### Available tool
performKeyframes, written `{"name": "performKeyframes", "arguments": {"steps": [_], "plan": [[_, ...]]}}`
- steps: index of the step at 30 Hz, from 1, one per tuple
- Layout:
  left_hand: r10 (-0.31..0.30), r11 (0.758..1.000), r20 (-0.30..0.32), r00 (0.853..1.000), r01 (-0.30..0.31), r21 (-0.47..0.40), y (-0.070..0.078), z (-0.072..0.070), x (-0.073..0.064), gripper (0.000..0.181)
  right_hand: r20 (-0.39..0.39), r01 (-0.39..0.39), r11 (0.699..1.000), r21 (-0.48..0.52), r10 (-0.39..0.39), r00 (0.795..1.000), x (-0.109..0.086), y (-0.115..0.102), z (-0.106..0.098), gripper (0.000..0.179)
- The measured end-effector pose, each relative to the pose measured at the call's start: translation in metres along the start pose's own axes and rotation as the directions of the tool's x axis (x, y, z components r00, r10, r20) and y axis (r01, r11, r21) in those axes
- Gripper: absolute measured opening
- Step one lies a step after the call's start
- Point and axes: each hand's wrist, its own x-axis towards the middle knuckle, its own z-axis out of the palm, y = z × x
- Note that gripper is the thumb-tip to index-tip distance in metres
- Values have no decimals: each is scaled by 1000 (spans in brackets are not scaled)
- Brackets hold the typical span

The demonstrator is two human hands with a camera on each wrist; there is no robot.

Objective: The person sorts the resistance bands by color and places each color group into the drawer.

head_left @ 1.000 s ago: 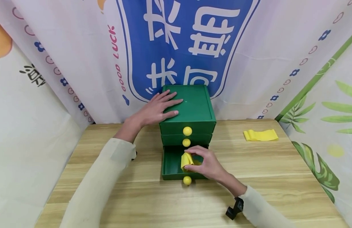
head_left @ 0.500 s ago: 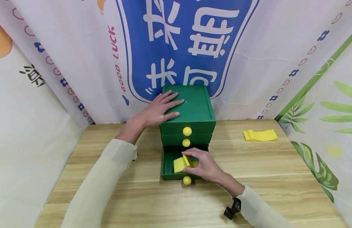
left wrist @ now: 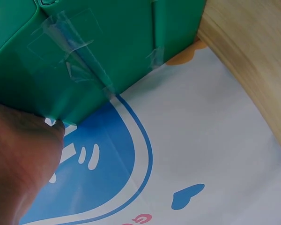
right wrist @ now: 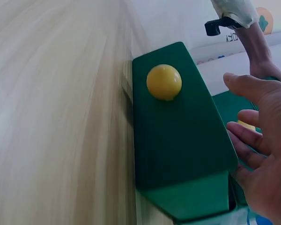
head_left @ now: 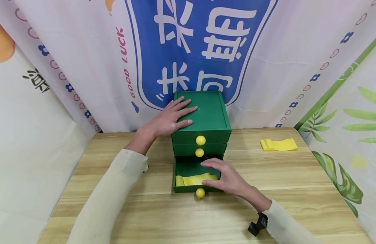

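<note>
A green drawer cabinet [head_left: 207,112] with round yellow knobs stands at the back of the table. My left hand [head_left: 165,120] rests flat on its top, fingers spread; the left wrist view shows only the heel of that hand [left wrist: 23,154] beside the cabinet's taped side [left wrist: 122,42]. The bottom drawer [head_left: 183,189] is pulled out. Along its front lies a folded yellow strip [head_left: 191,179], soft and flat like a stretch band. Over the drawer's right side hovers my right hand [head_left: 229,178], thumb and fingers apart, nothing between them. In the right wrist view the drawer knob [right wrist: 164,82] is near.
A second yellow folded strip [head_left: 279,144] lies on the table to the right of the cabinet. The wooden table [head_left: 151,210] reaches back to a printed curtain [head_left: 267,84] right behind the cabinet. The two upper drawers [head_left: 185,149] are closed.
My right hand pinched the yellow strip in the drawer, lowered it leftward and let go. The strip now lies spread across the drawer's front. My left hand stays on the cabinet top.
</note>
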Motion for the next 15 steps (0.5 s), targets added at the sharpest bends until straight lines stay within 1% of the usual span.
{"name": "performKeyframes", "arguments": {"steps": [5,11,15], "plan": [[-1,1000,-9,1000,1,-10,1,0,0,60,-28,13,999,-30,-14,1000,-8,7,-14,52],[0,1000,-19,1000,-1,-11,-1,2,1,60,-51,-27,999,-47,25,998,-18,16,-32,50],[0,1000,-18,1000,0,-21,-1,3,1,60,-69,-36,997,-69,31,997,-25,26,-46,50]]}}
